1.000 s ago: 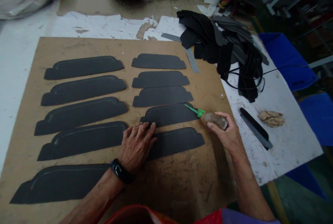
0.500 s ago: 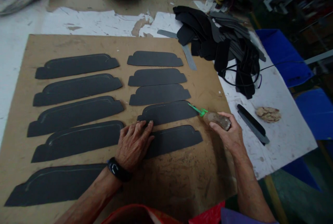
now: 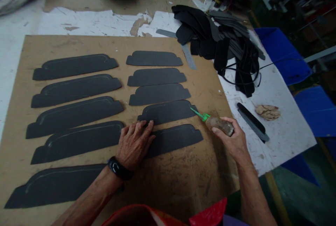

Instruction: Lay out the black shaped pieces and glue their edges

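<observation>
Two columns of dark grey shaped pieces lie flat on a brown board (image 3: 168, 184). My left hand (image 3: 133, 142), with a black band at the wrist, rests palm down with fingers stretched out. Its fingertips press the left end of one dark grey piece (image 3: 168, 111) in the right column, and the hand partly covers the piece below (image 3: 175, 140). Tilted in my right hand (image 3: 235, 140) is a stained brown glue bottle (image 3: 219, 125), my fingers wrapped round it. Its thin green nozzle (image 3: 201, 114) points left, the tip at the right end of the upper piece.
A heap of black and grey strips (image 3: 210, 36) with a looped black cord lies at the upper right. Crumpled brown paper (image 3: 267, 112) and a few loose strips (image 3: 252, 122) are on the white table top (image 3: 286, 138). Blue bins (image 3: 286, 56) stand beyond the right edge.
The green nozzle tip has moved slightly right and down along the end of the piece. My left hand stays on the same piece. The whole view has shifted a little.
</observation>
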`<state>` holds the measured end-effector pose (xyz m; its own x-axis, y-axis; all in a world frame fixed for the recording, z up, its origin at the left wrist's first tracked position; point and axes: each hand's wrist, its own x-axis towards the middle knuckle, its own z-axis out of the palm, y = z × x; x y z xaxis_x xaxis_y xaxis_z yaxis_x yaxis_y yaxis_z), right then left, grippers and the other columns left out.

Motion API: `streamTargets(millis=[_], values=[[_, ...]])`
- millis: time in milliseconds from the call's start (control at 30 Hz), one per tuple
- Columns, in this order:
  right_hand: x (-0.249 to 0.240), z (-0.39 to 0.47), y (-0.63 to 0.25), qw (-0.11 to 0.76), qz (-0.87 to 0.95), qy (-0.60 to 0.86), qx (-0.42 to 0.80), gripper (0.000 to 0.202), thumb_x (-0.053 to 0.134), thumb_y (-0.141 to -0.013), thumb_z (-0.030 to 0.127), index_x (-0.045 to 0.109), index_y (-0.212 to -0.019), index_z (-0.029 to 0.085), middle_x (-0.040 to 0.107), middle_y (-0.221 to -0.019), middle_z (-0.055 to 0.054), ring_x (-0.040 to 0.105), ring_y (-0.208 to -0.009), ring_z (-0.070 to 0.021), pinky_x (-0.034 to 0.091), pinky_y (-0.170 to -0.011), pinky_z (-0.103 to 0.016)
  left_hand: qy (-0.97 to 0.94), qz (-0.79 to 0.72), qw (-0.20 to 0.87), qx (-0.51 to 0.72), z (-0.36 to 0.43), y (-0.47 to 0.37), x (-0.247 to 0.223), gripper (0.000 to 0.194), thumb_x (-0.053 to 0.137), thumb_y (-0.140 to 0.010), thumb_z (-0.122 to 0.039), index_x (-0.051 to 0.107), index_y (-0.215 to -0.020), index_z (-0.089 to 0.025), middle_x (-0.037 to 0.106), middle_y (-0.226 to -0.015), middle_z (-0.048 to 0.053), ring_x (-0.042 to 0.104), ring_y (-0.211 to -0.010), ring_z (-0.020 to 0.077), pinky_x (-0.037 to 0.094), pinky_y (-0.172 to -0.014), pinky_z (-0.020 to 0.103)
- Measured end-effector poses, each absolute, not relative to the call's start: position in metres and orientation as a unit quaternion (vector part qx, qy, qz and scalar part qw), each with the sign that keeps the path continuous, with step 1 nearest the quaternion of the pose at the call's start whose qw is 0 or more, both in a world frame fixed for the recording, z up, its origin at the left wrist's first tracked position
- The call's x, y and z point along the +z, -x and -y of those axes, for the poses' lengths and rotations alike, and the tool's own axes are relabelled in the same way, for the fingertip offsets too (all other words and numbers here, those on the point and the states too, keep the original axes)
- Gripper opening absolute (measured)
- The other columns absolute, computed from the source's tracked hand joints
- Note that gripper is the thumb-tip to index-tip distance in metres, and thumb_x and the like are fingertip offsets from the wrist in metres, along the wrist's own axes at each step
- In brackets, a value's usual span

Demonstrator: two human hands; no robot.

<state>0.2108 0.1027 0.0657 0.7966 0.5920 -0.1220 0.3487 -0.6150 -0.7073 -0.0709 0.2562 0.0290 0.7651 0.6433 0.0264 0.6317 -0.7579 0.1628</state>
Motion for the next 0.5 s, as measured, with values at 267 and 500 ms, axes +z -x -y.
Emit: streamTargets(millis=[267, 500], values=[[0.061, -0.087, -0.214, 0.507, 0.116, 0.791, 0.321, 0.049, 0.078, -0.057, 0.04, 0.058, -0.099, 0.025, 0.064, -0.095, -0.003, 0.062, -0.085, -0.0232, 0.054, -0.066, -0.037, -0.944, -0.321, 0.065, 0.027, -0.255, 0.074, 0.031, 0.041, 0.051, -0.09, -0.032, 0.052, -0.129, -0.019, 0.057, -0.125, 0.014, 0.051, -0.112, 0.0315, 0.04, -0.088, 0.045], [0.071, -0.092, -0.203, 0.571, 0.066, 0.738, 0.353, 0.044, 0.077, -0.059, 0.034, 0.058, -0.098, 0.029, 0.06, -0.101, 0.0, 0.062, -0.083, -0.0201, 0.056, -0.059, -0.032, -0.945, -0.314, 0.088, 0.013, -0.246, 0.082, 0.037, 0.042, 0.052, -0.091, -0.035, 0.051, -0.13, -0.019, 0.056, -0.126, 0.013, 0.051, -0.114, 0.0301, 0.039, -0.09, 0.044]])
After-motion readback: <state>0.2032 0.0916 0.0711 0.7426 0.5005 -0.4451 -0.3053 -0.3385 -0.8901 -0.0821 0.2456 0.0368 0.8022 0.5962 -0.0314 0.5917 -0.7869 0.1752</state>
